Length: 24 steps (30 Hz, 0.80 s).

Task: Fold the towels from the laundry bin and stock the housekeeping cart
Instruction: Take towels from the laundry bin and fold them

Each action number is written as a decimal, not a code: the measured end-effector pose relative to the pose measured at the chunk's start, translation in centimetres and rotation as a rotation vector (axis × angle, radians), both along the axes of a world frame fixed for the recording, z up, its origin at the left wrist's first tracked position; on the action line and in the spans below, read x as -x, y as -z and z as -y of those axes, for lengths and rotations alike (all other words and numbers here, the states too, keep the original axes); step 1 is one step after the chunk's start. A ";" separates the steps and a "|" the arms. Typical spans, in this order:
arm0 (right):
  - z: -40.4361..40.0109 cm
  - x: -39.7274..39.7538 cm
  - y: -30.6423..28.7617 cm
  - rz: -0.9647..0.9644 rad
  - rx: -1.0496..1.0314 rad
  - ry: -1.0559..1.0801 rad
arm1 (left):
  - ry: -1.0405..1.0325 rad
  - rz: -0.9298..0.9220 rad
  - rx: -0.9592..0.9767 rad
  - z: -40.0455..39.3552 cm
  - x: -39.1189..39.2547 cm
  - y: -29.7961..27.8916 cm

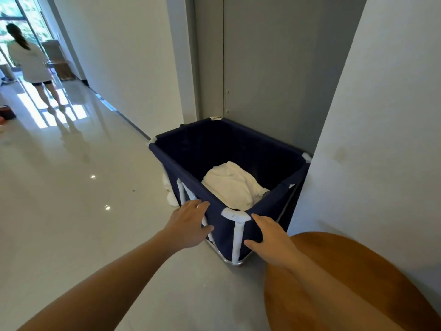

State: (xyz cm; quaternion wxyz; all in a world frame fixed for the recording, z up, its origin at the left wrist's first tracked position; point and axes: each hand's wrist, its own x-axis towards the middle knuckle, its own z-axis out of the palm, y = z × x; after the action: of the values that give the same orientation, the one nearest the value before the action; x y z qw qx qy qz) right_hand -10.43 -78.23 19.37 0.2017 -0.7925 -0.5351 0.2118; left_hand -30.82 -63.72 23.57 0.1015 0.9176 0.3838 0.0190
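Two hands: both reach to the near corner of the laundry bin [191, 163], which serves as the landmark for every place below.
Floor [71, 187]: pale, glossy tiles stretching left of the bin and far up the corridor, mirroring window light.
Walls: a white wall [381, 115] rises just right of the bin; a grey panelled recess [262, 68] stands directly behind it.
Laundry bin: dark blue fabric hung on a white tube frame, open at the top, tucked into the corner where recess and white wall meet.
Wooden surface [346, 271]: a rounded brown top, near the bin's right side and closer to the camera.
Other person [31, 60]: far up the corridor beyond the bin, back turned, in a light top and dark shorts.
Towels [233, 185]: a crumpled white heap lying in the bottom of the bin, toward its near right side.
White cloth [170, 194]: a smaller bunch on the floor, touching the bin's left outer side.
Left hand [188, 223]: fingers spread and fairly straight, fingertips at the blue fabric just left of the bin's near corner; it grips nothing.
Right hand [269, 237]: fingers extended, laid against the fabric just right of the same corner, thumb low; nothing is clasped.
Corner joint [236, 215]: white fitting between the two hands.
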 end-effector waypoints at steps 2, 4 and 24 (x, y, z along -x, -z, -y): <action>-3.6 -1.2 0.7 -0.022 0.023 0.036 | 0.020 -0.007 0.033 -4.3 -1.2 0.6; -7.3 -2.4 1.0 -0.056 0.045 0.064 | 0.042 -0.022 0.062 -8.8 -2.4 0.7; -30.9 -16.3 14.9 -0.390 0.205 0.328 | 0.201 -0.348 0.188 -38.1 -18.6 9.7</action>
State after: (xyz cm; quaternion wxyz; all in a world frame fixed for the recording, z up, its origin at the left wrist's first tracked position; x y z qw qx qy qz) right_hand 5.89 -47.29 4.47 0.2512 -0.8292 -0.3264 0.3778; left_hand -12.24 -25.58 13.83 0.1201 0.9272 0.3022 -0.1857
